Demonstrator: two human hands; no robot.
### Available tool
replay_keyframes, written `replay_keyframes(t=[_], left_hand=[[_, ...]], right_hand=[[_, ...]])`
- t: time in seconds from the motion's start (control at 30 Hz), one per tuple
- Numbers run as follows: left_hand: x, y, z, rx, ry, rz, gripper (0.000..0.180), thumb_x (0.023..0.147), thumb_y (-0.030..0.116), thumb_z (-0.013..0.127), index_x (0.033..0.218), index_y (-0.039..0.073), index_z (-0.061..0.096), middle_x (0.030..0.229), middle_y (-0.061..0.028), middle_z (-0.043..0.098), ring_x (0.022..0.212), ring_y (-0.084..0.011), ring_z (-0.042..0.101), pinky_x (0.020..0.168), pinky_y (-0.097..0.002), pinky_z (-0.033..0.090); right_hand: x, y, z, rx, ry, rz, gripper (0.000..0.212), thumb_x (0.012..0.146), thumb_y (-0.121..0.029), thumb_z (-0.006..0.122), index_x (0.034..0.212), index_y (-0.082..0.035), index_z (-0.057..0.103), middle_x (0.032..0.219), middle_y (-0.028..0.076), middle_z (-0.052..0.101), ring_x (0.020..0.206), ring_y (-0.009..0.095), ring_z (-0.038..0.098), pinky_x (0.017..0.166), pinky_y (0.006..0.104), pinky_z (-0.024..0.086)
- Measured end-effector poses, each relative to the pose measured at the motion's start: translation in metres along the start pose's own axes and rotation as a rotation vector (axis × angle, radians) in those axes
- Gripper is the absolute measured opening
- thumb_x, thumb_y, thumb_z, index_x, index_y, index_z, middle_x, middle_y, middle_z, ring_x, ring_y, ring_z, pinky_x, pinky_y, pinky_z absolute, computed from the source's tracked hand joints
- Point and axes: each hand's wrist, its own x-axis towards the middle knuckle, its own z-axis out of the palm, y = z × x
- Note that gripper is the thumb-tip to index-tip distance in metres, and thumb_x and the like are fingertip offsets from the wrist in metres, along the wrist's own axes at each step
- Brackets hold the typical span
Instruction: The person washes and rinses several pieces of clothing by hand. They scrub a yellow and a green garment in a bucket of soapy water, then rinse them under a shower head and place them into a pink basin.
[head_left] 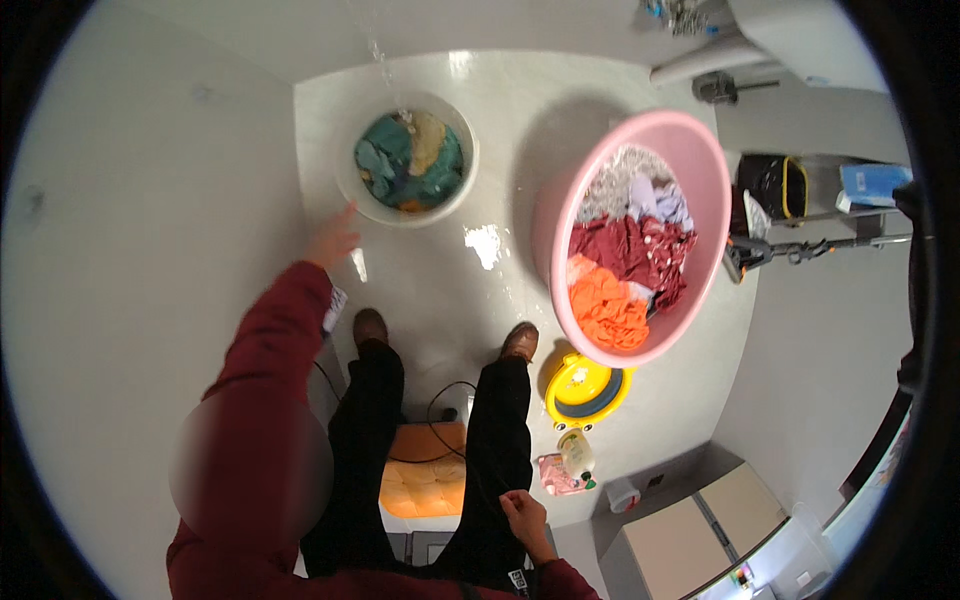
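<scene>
Head view showed the white bucket (474,160) beneath falling water (378,55), probably to catch it; near it, left hand (335,240) spread, empty; farther back, right hand (527,522) curled, contents unclear.

No words can be read — the marks on the black-and-white patch (518,579) at six o'clock and on the pale bottle (576,452) at five o'clock are too small to make out.

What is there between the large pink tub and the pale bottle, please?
In the head view, a yellow basin sits between the pink tub and pale bottle.
</scene>
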Motion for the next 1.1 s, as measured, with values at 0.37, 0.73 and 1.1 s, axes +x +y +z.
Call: replay_keyframes(t=[0.37,0.73,1.1], left_hand=[[0.033,-0.009,0.041,-0.860,0.237,-0.404,0.032,0.085,0.010,0.042,0.107,-0.012,0.038,0.103,-0.0248,0.051,0.085,-0.0371,0.059,0.073,-0.0399,0.055],[-0.003,-0.020,0.096,-1.286,0.265,-0.427,0.035,0.091,0.011,0.034,0.117,-0.011,0.030,0.110,-0.0260,0.047,0.092,-0.0353,0.057,0.077,-0.0398,0.054],[0.024,0.028,0.141,-1.489,0.123,-0.282,0.038,0.092,0.014,0.037,0.117,-0.013,0.029,0.112,-0.0265,0.045,0.102,-0.0338,0.052,0.087,-0.0387,0.049]], right_hand=[[0.001,0.020,0.023,0.137,0.333,-0.003,0.012,0.081,-0.014,0.061,0.077,-0.003,0.057,0.057,0.001,0.055,0.050,0.007,0.048,0.046,0.0231,0.038],[0.011,0.025,0.027,0.126,0.346,0.021,0.017,0.081,-0.018,0.061,0.075,-0.003,0.057,0.055,0.001,0.053,0.049,0.007,0.047,0.046,0.0238,0.039],[0.017,0.008,0.012,0.119,0.346,0.004,0.018,0.082,-0.018,0.060,0.075,-0.003,0.055,0.052,-0.001,0.050,0.047,0.005,0.044,0.043,0.0225,0.036]])
